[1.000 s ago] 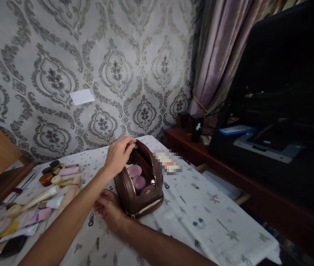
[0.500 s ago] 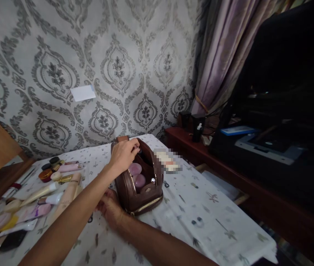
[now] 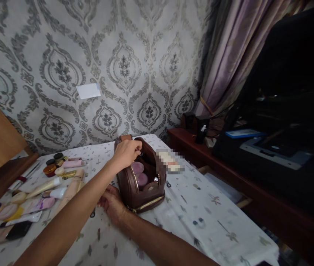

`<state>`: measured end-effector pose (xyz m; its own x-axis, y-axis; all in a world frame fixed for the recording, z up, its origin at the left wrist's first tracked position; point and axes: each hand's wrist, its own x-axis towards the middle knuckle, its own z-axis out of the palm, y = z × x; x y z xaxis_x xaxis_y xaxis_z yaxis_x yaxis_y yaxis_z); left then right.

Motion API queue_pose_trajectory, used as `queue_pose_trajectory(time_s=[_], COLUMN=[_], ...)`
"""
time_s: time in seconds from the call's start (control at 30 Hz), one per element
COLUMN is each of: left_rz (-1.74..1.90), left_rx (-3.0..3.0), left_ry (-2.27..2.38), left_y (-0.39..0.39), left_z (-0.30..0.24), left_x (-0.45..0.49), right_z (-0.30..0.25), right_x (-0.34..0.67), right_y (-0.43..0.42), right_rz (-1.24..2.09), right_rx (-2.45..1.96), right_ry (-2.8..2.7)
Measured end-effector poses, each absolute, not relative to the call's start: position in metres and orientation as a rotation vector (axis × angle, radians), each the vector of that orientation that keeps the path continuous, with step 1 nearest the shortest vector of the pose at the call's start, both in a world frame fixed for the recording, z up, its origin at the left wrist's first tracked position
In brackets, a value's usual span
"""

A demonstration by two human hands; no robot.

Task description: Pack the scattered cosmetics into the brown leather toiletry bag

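Observation:
A brown leather bag (image 3: 148, 197) stands unzipped on the patterned tablecloth. Inside it lie two rounded pink-purple items (image 3: 140, 175). My left hand (image 3: 127, 152) reaches over the far left rim, its fingers bent and pressed together at the opening; a small dark bit shows at the fingertips, too small to name. Against the near left side of the bag is my right hand (image 3: 114, 207), low over the cloth. My left forearm crosses in front of its fingertips, so what they touch is hidden.
Several makeup tubes (image 3: 46, 184), bottles and jars lie on the left of the tablecloth (image 3: 201, 236). A blurred-out pale item (image 3: 170, 162) lies just right of the bag. Farther right stand a dark red desk (image 3: 181, 138) with an open drawer (image 3: 223, 186) and a large black screen.
The view has shifted slightly, so everything sits a little farther right. Both hands stay at about the same places on the bag.

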<state>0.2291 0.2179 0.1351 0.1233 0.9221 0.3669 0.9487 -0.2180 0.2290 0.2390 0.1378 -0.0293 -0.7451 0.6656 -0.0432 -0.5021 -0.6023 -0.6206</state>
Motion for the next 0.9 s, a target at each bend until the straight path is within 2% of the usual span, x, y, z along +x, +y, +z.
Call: queue_pose_trajectory(time_s=[0.9], left_rz=[-0.786], left_rx=[-2.289], left_ry=[-1.950], left_y=[0.215], left_z=[0.135], left_x=[0.238], right_z=[-0.033], right_x=[0.237], right_y=[0.138], right_rz=[2.299], right_rx=[-0.353], right_ry=[-0.749])
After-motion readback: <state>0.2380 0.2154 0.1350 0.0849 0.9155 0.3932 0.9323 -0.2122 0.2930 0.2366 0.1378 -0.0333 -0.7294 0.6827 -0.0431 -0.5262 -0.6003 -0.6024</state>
